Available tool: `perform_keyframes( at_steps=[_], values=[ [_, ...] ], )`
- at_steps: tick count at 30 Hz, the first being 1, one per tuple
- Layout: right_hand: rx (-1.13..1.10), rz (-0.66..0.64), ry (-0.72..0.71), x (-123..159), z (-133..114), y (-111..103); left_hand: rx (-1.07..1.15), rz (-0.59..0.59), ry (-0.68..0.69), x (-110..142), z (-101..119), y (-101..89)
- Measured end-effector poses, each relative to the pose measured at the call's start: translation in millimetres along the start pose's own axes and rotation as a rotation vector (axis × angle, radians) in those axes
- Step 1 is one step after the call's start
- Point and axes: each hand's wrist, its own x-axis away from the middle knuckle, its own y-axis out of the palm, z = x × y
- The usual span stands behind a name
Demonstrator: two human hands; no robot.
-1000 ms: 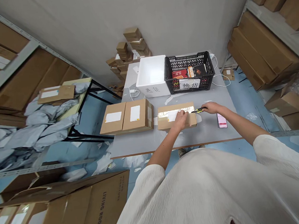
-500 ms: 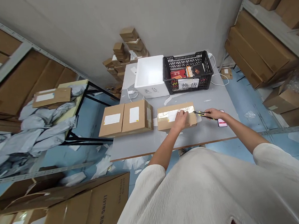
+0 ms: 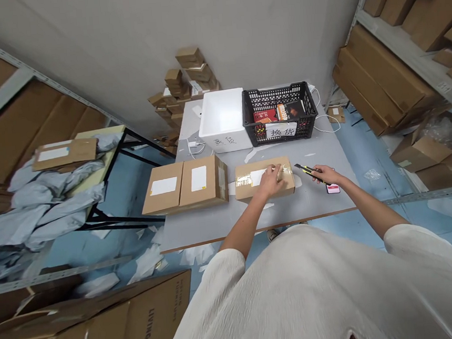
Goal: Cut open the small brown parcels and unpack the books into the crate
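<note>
A taped cardboard box [image 3: 247, 189] with a white label on top lies on the grey table. My left hand [image 3: 273, 181] rests on the top of the box with its fingers outstretched. Gripped in my right hand [image 3: 325, 175] is a black and yellow utility knife [image 3: 308, 170], its tip pointing left and a short way clear of the box's right end. Just below that hand, a phone [image 3: 333, 188] with a lit screen lies partly covered on the table.
Two labelled cartons [image 3: 164, 191] stand left of the box. At the table's back are a white foam bin [image 3: 227, 141] and a black crate [image 3: 281, 138] holding books. Grey mailing bags [image 3: 34, 202] fill the left side table, and shelves of cartons flank both sides.
The knife has come away from the box's right end, where its tip was close to the edge. My left hand has spread its fingers and stays on the box.
</note>
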Motion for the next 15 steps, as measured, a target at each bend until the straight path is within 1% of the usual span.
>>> perform_keyframes(
  at_steps=[2,4,8,10,12,15],
  values=[
    [0.049,0.029,-0.041,3,-4,1,-0.027,0.058,-0.015,-8,-2,-0.8],
    [0.144,0.055,-0.116,5,-8,2,-0.061,0.085,-0.026,-17,-3,0.8],
    [0.395,0.127,-0.276,5,-9,10,-0.095,0.060,-0.045,-28,-6,8.4],
    [0.512,0.139,-0.295,3,-8,14,-0.097,0.033,-0.049,-30,-8,11.5],
    [0.602,0.143,-0.284,1,-6,19,-0.103,0.011,-0.041,-31,-10,13.3],
    [0.665,0.158,-0.274,-1,-3,24,-0.108,-0.015,-0.027,-31,-14,15.8]
  ],
)
